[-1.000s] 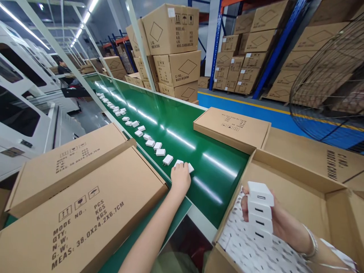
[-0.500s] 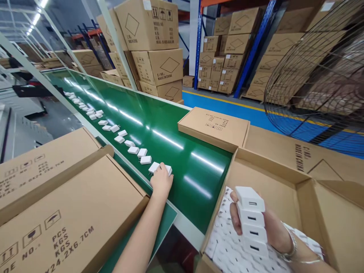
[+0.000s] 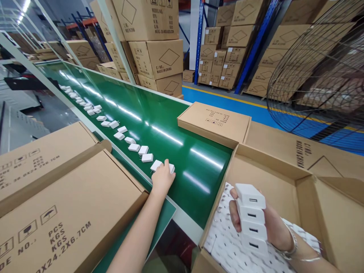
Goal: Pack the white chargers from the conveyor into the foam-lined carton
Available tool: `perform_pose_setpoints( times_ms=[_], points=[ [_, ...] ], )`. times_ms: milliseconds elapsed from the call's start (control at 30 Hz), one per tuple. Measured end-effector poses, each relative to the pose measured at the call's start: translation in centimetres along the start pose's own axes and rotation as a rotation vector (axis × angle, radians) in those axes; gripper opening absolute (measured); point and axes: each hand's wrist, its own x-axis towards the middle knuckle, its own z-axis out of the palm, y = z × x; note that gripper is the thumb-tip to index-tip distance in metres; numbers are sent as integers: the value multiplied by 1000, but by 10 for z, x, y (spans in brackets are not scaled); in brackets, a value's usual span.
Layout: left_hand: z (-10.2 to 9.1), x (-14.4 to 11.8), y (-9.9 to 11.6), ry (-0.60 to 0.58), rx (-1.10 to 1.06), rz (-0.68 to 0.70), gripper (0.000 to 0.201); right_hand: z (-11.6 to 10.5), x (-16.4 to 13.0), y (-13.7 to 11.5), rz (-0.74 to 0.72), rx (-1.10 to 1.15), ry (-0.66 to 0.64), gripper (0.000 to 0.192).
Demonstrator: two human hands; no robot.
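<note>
The left hand [image 3: 162, 178] lies flat on the green belt [image 3: 170, 125], its fingers curled over two white chargers [image 3: 156, 165] at the near end of a long row of chargers [image 3: 113, 129] — I cannot tell if it grips them or just rests on top. The right hand [image 3: 270, 227] holds a stack of four white chargers [image 3: 251, 218] tight, just above the open cardboard box [image 3: 284, 178], where more white chargers [image 3: 227, 242] lie packed close together.
</note>
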Motion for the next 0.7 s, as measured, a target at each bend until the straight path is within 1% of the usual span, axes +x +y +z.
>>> perform_pose_setpoints(
  times_ms=[167,300,400,467,533,600,667,700],
  points=[
    [0,2,-2,-42,-91,0,57,-1,-1,-1,2,-17,20,49],
    [-2,1,0,-66,-110,8,62,0,0,-3,9,-27,47,49],
    [-1,0,1,-81,-89,44,59,1,1,-2,15,-34,82,48],
    [1,0,1,-67,-96,81,54,1,0,-2,16,-51,116,48],
    [3,1,-1,7,-127,116,47,1,-4,-6,51,-102,185,49],
    [5,2,-3,149,-153,128,40,0,-11,-17,101,-232,315,48],
    [5,3,-6,286,-152,103,30,-3,-18,-35,107,-460,492,49],
    [5,3,-7,324,-141,84,26,-5,-20,-45,95,-607,580,50]
  ],
)
